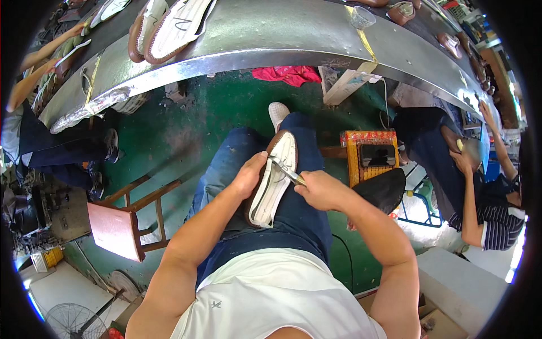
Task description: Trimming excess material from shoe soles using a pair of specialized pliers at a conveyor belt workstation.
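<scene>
A shoe point(269, 199) rests across my thighs, its pale bottom facing up and a brown edge showing around the toe. My left hand point(249, 175) is closed on the shoe's left side, thumb near the upper half. My right hand point(322, 190) grips the handles of metal pincers point(286, 170). Their jaws touch the bottom of the shoe near its middle; what the jaws pinch, if anything, is too small to make out.
A metal bench point(271, 37) curves ahead, carrying a pair of pale-soled shoes point(176, 31) and a clear cup point(362, 18). Left stands a wooden stool point(116, 229). At right a phone point(377, 155) lies near a co-worker holding a shoe point(451, 138). Other hands point(53, 65) work far left.
</scene>
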A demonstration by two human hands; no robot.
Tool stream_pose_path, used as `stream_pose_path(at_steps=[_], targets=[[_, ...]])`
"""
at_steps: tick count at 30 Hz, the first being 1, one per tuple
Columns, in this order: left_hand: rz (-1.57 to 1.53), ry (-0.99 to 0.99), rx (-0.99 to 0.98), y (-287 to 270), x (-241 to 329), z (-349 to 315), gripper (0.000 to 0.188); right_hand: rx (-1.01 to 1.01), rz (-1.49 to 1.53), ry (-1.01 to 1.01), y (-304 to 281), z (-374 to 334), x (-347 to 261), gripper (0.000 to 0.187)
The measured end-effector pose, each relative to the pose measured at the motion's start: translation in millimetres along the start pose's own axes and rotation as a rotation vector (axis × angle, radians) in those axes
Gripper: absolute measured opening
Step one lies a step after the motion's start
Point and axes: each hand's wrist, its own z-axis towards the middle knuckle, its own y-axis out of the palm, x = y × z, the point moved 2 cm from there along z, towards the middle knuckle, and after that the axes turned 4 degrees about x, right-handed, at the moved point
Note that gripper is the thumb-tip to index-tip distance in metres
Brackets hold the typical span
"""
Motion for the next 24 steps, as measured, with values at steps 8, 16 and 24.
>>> stream_pose_path(at_steps=[8,16,24], targets=[[0.120,-0.089,-0.198,10.4,25.4,8.5,0.076,0.383,0.482,0.160,67.0,-10.2,6.6,0.030],[0.092,-0.164,-0.129,29.2,19.7,3.9,0.074,-0.041,0.513,0.349,16.9,-18.5,16.7,0.024],[0.146,-0.072,0.004,41.0,15.7,6.9,0.069,0.094,1.282,0.335,102.7,-6.8,37.7,0.022]])
